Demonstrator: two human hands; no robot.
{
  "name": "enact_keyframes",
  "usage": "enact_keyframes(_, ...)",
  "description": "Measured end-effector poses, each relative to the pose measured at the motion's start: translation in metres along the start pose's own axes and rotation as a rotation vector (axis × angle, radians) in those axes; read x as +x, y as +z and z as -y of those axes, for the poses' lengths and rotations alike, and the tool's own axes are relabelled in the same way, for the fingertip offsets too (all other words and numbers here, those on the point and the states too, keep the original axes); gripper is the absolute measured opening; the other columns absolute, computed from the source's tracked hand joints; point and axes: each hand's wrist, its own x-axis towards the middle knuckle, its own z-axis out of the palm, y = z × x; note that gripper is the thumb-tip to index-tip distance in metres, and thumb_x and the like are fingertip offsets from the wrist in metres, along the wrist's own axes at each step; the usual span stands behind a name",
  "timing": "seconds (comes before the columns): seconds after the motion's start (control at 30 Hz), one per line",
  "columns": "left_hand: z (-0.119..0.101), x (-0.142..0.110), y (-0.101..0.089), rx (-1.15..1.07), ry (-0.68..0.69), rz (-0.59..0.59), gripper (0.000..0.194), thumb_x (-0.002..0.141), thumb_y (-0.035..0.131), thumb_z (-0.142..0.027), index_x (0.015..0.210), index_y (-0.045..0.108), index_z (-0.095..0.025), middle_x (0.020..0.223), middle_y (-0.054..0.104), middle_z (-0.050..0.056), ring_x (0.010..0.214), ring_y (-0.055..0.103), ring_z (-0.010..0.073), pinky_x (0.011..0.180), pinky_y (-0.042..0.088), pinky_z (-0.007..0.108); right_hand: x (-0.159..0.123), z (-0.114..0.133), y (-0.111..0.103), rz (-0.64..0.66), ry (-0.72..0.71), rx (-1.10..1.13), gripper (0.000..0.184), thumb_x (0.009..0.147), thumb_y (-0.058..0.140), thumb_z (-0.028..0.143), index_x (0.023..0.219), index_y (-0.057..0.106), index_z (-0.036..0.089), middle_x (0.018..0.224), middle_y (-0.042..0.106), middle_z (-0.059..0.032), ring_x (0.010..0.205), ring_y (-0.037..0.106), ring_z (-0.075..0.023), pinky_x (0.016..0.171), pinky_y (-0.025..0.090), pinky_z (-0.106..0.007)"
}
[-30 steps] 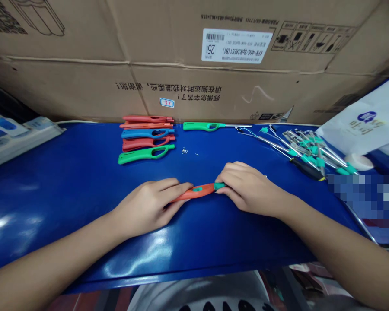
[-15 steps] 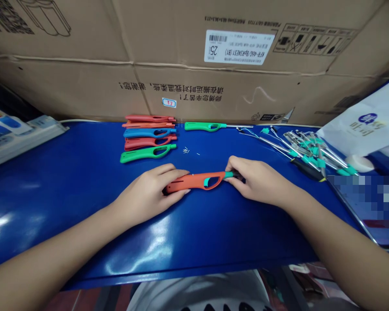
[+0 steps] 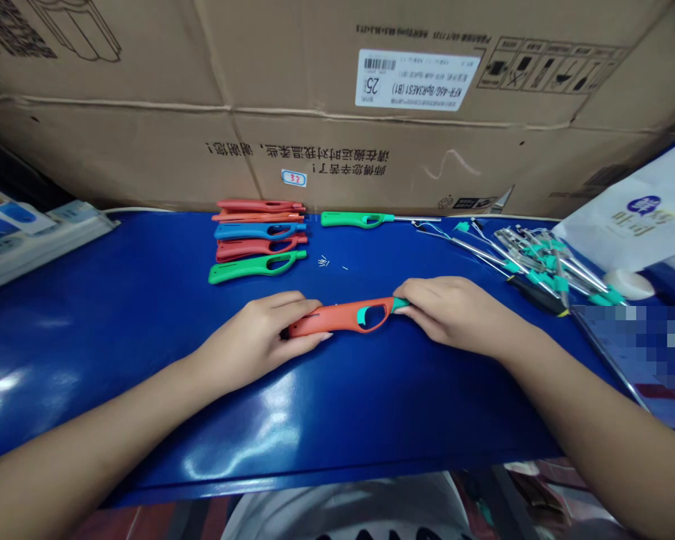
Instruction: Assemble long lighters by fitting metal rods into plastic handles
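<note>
An orange lighter (image 3: 340,318) with a teal trigger lies level above the blue table, between my two hands. My left hand (image 3: 273,326) grips its butt end, thumb below and fingers above. At the other end, my right hand (image 3: 447,311) pinches the teal collar (image 3: 399,304) at the nozzle; whatever lies inside that palm is hidden. Beyond them a stack of red, orange, blue and green lighter casings (image 3: 259,266) lies at the back. A green lighter with a metal tube (image 3: 352,219) rests to their right.
Small white pins (image 3: 322,262) lie scattered behind my hands. To the right are a pile of metal tubes with teal parts (image 3: 540,259), a black-and-yellow screwdriver handle (image 3: 537,295) and a white bag (image 3: 624,210). A cardboard box (image 3: 315,75) walls the back; a power strip (image 3: 56,244) sits left.
My right hand's fingers have closed further over the teal collar, and the dark gap under them is now covered. The orange lighter has tilted and shifted slightly.
</note>
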Motion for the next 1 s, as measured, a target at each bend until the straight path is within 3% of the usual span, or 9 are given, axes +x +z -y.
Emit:
enact_keyframes(0.3,-0.0011,0.0014,0.0019,0.044,-0.046,0.077,0.033,0.101,0.060,-0.040,0.123,0.065,-0.017,0.095,0.064,0.003,0.081,0.063,0.0158,0.071,0.048,0.026,0.0064,0.0078,-0.0003,0.141,0.181,0.108,0.010,0.099,0.052,0.028,0.094,0.056,0.021,0.086,0.066,-0.0041,0.069,0.057,-0.0182,0.059,0.030,-0.029)
enact_keyframes(0.43,-0.0017,0.0025,0.0032,0.031,-0.056,0.034,0.034,0.100,0.062,-0.040,0.126,0.064,-0.018,0.099,0.066,0.004,0.083,0.064,0.0160,0.073,0.052,0.026,0.0072,0.0077,-0.0022,0.167,0.234,0.143,0.010,0.099,0.053,0.029,0.092,0.053,0.022,0.085,0.064,-0.0025,0.067,0.054,-0.0171,0.059,0.029,-0.029)
enact_keyframes(0.73,0.0007,0.0045,0.0007,-0.031,-0.080,0.042,0.027,0.098,0.062,-0.033,0.118,0.068,-0.016,0.103,0.065,0.006,0.079,0.063,0.0147,0.072,0.054,0.028,0.0050,0.0017,-0.0043,0.215,0.245,0.088,0.018,0.099,0.053,0.033,0.085,0.049,0.022,0.084,0.060,-0.0020,0.069,0.052,-0.0173,0.058,0.028,-0.029)
enact_keyframes(1.0,0.0040,0.0046,0.0006,0.057,-0.089,0.064,0.035,0.100,0.059,-0.036,0.128,0.067,-0.018,0.114,0.065,0.009,0.096,0.067,0.0208,0.086,0.056,0.035,0.0066,0.0050,-0.0053,0.214,0.197,0.126,0.014,0.098,0.056,0.034,0.103,0.059,0.021,0.096,0.063,-0.0037,0.077,0.058,-0.0186,0.061,0.034,-0.030)
